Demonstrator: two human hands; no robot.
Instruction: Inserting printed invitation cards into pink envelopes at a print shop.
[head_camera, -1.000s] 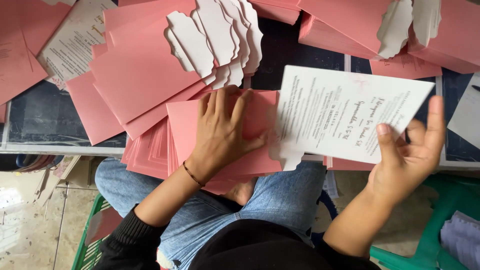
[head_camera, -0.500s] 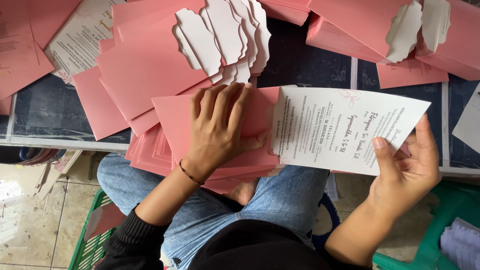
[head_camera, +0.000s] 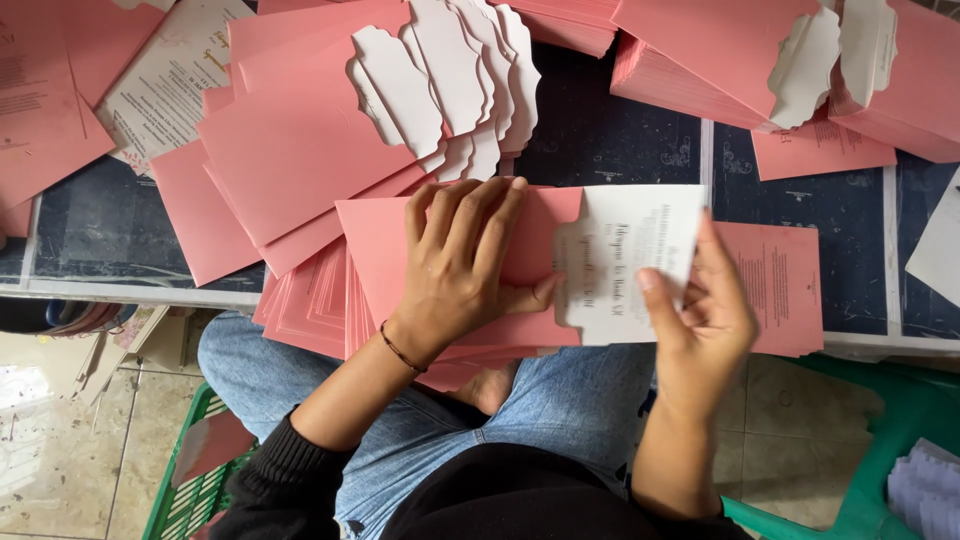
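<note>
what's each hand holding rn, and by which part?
Right hand pinches the white printed card at its right edge. Left hand grips nothing; it lies flat on the top pink envelope.

Matt pink paper envelope (head_camera: 400, 255), smooth white printed paper card (head_camera: 630, 255), blue denim cloth jeans (head_camera: 560, 400), glossy floor tiles (head_camera: 70, 450).

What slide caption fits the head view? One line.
Left hand presses a pink envelope flat while right hand holds a white card.

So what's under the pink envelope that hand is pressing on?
Under the pink envelope held by the left hand lies a stack of pink envelopes. How many, and what lies beneath them, is covered.
</note>
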